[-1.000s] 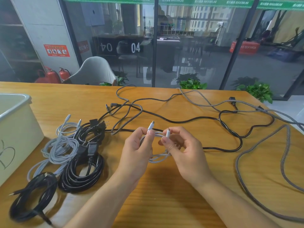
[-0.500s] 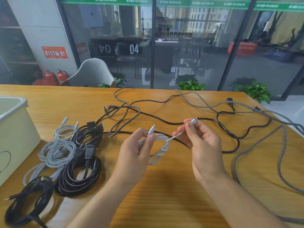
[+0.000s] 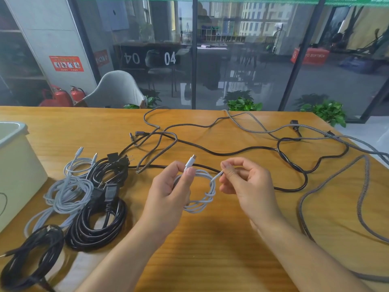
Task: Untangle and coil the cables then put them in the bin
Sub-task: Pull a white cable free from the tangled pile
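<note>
The left hand [image 3: 168, 191] has its fingers curled through a small coil of white cable [image 3: 200, 192], thumb pressing one connector end so the plug sticks up above the knuckles. Just beside it, the right hand [image 3: 246, 184] pinches the cable's other end between thumb and fingertips, the short free length running back into the coil. Both hands hover over the wooden table [image 3: 210, 249] near its middle. To the left lie cables already wound: a pale grey coil [image 3: 67, 192], a black coil with plugs [image 3: 109, 169] behind it, a thick black power-cord coil [image 3: 96, 224] touching both, and another black coil [image 3: 27, 260] at the near left corner. Further left stands the cream bin [image 3: 19, 173], only its corner and side wall in view; what it holds cannot be seen from here. Beyond the hands a long black cable [image 3: 231, 152] and braided grey cables [image 3: 357, 186] sprawl loose across the far and right parts of the table, crossing one another, one grey length running along the right edge. The table in front of the forearms is bare wood. Behind the far edge stand a white chair [image 3: 117, 89], green plants [image 3: 244, 103], red fire extinguishers [image 3: 61, 96] and a glass wall marked 04.
</note>
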Tool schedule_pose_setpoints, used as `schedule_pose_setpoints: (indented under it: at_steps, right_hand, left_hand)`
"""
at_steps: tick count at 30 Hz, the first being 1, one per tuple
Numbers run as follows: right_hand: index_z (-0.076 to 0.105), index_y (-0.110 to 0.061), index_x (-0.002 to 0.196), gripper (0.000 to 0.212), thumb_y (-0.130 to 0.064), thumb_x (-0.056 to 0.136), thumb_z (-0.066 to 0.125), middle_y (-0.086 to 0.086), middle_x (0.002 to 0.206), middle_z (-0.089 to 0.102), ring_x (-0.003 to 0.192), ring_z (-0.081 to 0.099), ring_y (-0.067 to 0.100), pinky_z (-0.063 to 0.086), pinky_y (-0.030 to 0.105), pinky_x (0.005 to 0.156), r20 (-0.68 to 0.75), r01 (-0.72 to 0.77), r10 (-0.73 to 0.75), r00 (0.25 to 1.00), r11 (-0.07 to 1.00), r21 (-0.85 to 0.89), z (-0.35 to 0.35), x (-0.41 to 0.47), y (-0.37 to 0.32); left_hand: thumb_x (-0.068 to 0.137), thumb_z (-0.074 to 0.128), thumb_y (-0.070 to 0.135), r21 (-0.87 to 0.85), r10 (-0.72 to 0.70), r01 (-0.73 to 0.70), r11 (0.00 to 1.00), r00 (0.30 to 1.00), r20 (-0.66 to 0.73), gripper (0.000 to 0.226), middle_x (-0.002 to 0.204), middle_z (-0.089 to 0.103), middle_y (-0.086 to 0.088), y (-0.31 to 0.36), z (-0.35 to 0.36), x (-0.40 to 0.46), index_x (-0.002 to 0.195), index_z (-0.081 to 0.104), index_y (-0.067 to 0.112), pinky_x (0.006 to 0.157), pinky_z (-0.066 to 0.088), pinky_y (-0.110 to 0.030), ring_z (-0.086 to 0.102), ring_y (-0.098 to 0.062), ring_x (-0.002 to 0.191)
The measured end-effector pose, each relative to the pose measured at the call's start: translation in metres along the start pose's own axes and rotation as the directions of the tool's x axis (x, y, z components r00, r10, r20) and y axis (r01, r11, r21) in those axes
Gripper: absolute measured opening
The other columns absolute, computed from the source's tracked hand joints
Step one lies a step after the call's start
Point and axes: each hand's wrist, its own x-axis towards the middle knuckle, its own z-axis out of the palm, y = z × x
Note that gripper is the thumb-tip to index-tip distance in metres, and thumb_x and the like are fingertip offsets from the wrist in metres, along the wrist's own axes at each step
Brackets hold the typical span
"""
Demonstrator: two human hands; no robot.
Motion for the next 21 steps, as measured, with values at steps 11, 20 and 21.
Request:
schedule_pose_setpoints:
  at_steps: [11, 20, 21]
  right_hand:
    - [0.068, -0.018, 0.118, 0.019, -0.011, 0.1, 0.067, 0.002, 0.095, 0.08, 0.084, 0.076, 0.024, 0.064, 0.032, 0.074, 0.237, -0.104, 0.12, 0.964, 0.992, -0.077, -0.006, 0.003, -0.01]
    - [0.081, -0.018, 0.105, 0.015, -0.011, 0.099, 0.068, 0.002, 0.094, 0.081, 0.087, 0.076, 0.028, 0.063, 0.031, 0.075, 0.398, -0.033, 0.132, 0.908, 0.969, -0.247, -0.018, 0.009, -0.011]
    - [0.081, -0.018, 0.104, 0.015, -0.011, 0.099, 0.069, 0.001, 0.094, 0.081, 0.087, 0.076, 0.026, 0.063, 0.031, 0.075, 0.399, -0.014, 0.12, 0.909, 0.966, -0.259, -0.019, 0.01, -0.011]
  left_hand:
    - [0.098, 0.055, 0.044, 0.085, 0.005, -0.009, 0.996, 0.999, 0.052, 0.022, 0.057, 0.033, 0.009, 0.002, 0.004, -0.003, 0.093, 0.074, 0.035, 0.051, 0.024, -0.028, 0.025, -0.014, 0.054]
    - [0.103, 0.052, 0.025, 0.095, -0.018, 0.009, 0.995, 0.996, 0.088, 0.024, 0.05, 0.051, 0.019, 0.006, 0.006, -0.004, 0.105, 0.073, 0.013, 0.051, 0.032, -0.009, 0.042, -0.001, 0.046]
    - [0.102, 0.052, 0.027, 0.091, -0.017, 0.008, 0.996, 0.996, 0.09, 0.025, 0.05, 0.051, 0.019, 0.007, 0.006, -0.005, 0.105, 0.073, 0.013, 0.051, 0.032, -0.009, 0.041, -0.001, 0.046]
